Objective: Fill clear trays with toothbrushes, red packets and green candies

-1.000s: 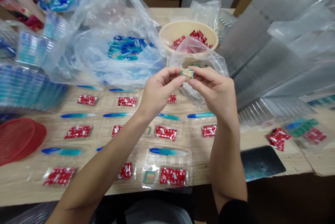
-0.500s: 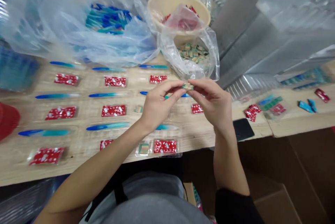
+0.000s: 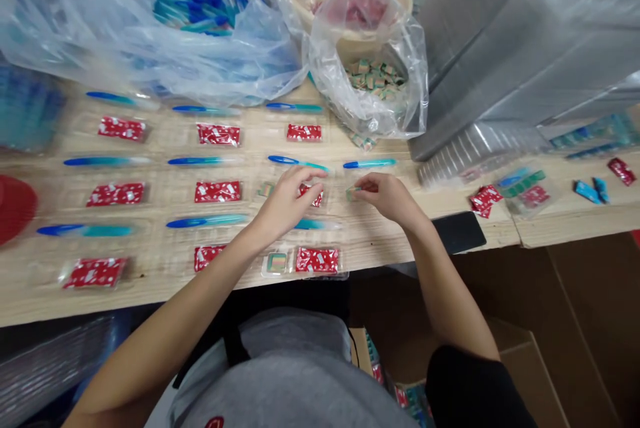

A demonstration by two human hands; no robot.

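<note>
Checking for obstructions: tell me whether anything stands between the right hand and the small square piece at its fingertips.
Nothing visible does: the right hand appears to touch the square piece directly. The left hand is aside, by a red packet.

Diffuse, moderate light falls on wooden tabletop; shadows soft. Dim beneath; cardboard box murky. Whitish glare on large clear bag, bright streaks on ridged clear trays. Red basket blurs at left edge; corners stretch.
</note>
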